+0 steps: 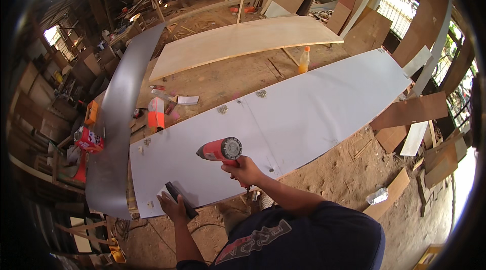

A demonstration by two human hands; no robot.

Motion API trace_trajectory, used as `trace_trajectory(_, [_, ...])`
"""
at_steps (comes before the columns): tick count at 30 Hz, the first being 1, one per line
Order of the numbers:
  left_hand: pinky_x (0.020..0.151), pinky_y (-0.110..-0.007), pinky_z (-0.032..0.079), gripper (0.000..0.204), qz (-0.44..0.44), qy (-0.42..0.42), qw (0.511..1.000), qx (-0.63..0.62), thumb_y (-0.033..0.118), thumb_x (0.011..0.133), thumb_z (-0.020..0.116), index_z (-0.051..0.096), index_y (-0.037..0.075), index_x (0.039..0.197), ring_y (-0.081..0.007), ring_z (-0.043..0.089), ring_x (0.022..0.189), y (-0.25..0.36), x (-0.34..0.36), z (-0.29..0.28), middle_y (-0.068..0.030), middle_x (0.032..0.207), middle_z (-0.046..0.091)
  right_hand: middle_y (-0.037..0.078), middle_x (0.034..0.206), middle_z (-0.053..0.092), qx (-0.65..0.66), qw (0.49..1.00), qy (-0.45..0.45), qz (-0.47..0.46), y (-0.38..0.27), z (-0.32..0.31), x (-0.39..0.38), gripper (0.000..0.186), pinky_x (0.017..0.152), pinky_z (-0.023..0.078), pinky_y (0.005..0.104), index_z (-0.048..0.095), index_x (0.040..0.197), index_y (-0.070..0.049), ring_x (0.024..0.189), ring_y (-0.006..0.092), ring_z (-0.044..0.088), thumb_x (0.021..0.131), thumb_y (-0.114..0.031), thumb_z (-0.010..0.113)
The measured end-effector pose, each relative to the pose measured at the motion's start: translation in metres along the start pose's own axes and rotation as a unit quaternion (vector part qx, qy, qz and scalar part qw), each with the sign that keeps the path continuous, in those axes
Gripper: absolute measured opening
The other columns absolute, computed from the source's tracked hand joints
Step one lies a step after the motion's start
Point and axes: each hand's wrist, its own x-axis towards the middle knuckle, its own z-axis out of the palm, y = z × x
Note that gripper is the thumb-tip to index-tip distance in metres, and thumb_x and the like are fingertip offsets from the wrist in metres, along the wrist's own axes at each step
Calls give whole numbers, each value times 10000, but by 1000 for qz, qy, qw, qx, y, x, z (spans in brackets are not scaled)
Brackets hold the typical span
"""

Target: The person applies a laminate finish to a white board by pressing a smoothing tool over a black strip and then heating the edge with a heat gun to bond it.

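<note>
My right hand (245, 170) is wrapped round the handle of a red and black heat gun (221, 150), held above a long white panel (324, 103). Its dark nozzle points left. At the panel's near left end my left hand (172, 207) lies with its fingers stretched out on the surface. Right beside it a black bar-shaped piece (183, 201) slants across the panel's edge; whether the thumb grips it is unclear. Metal hinges (222, 110) sit along the panel's far edge.
A dark grey strip panel (119, 118) lies at the left, and a plywood board (248, 39) farther back. An orange-filled bottle (304, 60) stands behind the white panel, an orange and white box (156, 112) near its left end. Wood offcuts (412, 110) lie at the right.
</note>
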Motion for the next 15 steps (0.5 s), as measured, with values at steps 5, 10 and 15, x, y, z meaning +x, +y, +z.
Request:
trace_trajectory(5, [1331, -560, 252, 966, 15, 2, 1000, 6, 516, 967, 703, 313, 9, 1691, -488, 263, 1635, -9, 1, 5, -333, 1767, 234, 62, 817, 721, -22, 1000, 18, -4, 1, -8, -6, 448, 673, 600, 334, 695, 1236, 24, 723, 139, 712, 1008, -344, 812])
trace_trajectory(10, [1330, -564, 251, 963, 18, 6, 1000, -3, 522, 966, 703, 322, -1, 1679, -505, 277, 1623, -6, 0, 4, -351, 1753, 250, 69, 830, 720, -9, 1000, 27, 10, -3, -24, -15, 455, 687, 605, 341, 695, 1259, 32, 727, 139, 707, 1010, -331, 810])
trace_trajectory(15, [1330, -567, 250, 963, 27, 12, 1000, -1, 521, 966, 707, 327, -13, 1671, -515, 285, 1615, -8, 2, 4, -368, 1740, 259, 108, 894, 761, -32, 999, 28, 5, 1, -39, -24, 488, 711, 623, 347, 685, 1274, 47, 746, 158, 733, 999, -334, 819])
